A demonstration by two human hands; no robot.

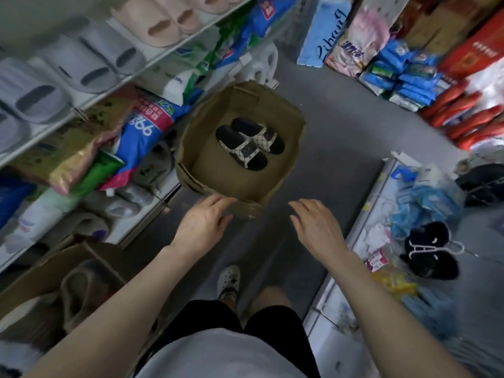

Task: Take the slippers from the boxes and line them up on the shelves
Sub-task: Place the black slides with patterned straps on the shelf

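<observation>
An open cardboard box (215,173) stands on the grey floor in the aisle. At its bottom lies a pair of black slippers with cream checked straps (249,143). My left hand (203,223) reaches to the box's near rim with fingers relaxed, holding nothing. Just right of the box my right hand (317,226) hovers with loose, empty fingers. On the white shelf (131,76) at upper left, grey slippers (81,64) and pink slippers (169,23) stand in a row.
Under that shelf lie bags of goods (144,124) and more slippers. A second cardboard box (62,285) with brownish slippers sits at lower left. Packaged goods pile up at right, with black fluffy slippers (431,252) on a low white surface. My foot (228,279) stands behind the box.
</observation>
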